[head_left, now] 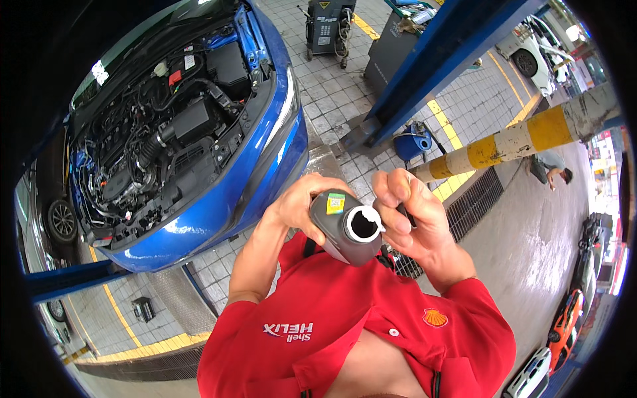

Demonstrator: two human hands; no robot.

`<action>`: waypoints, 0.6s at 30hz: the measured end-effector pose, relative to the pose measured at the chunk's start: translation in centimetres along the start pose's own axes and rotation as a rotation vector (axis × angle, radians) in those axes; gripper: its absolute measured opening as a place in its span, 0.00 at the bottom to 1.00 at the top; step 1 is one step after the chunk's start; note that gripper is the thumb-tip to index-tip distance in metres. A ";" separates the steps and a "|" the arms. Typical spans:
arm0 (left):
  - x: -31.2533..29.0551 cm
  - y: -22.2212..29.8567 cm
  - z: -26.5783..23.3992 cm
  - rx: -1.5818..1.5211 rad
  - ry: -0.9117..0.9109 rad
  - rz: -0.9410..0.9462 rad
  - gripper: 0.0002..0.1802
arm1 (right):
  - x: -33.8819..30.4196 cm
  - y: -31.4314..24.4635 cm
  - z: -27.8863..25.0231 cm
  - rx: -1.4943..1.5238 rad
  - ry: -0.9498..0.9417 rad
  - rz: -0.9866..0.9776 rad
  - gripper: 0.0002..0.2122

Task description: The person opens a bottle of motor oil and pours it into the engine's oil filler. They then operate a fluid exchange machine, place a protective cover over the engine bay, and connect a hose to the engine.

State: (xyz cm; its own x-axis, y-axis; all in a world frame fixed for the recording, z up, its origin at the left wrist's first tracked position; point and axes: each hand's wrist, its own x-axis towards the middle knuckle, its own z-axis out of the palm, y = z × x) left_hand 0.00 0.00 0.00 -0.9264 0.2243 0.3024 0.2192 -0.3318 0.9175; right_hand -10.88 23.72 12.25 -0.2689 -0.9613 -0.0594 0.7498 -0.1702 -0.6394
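Observation:
My left hand (306, 202) is wrapped around a dark grey plastic bottle (335, 225), of the kind used for motor oil, in front of my chest. A yellow-green label sits on its shoulder. Its uncapped mouth faces up, and a white seal (364, 213) with a jagged, torn edge still rings the opening. Close against the right side of the mouth, my right hand (411, 212) is closed in a pinch. Something small and dark shows among its fingers; what they grip is mostly hidden.
A blue car (269, 179) with its engine bay (166, 126) exposed stands at the left. A blue lift post (431, 66) and a yellow-and-white striped pole (511, 142) rise ahead and right. Beyond are a wheeled machine (328, 30), a blue container (411, 144) and another person (549, 166).

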 end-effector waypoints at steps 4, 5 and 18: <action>-0.2 -0.2 -0.2 -0.024 0.017 -0.049 0.57 | 0.6 -0.1 -1.5 0.103 0.054 -0.176 0.13; -0.2 -0.7 -0.2 -0.033 0.037 -0.031 0.59 | -0.4 -1.1 -3.4 0.040 0.095 -0.209 0.14; 1.8 -1.5 -1.3 0.045 0.033 -0.107 0.49 | -5.7 -7.7 -4.4 -1.803 0.748 -0.177 0.11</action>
State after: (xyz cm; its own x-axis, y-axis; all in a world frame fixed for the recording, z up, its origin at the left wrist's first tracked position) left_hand -2.44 -0.28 -1.17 -0.9547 0.2254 0.1944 0.1317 -0.2656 0.9550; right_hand -17.82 31.44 14.13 -0.7818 -0.6091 0.1336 -0.5694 0.6099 -0.5511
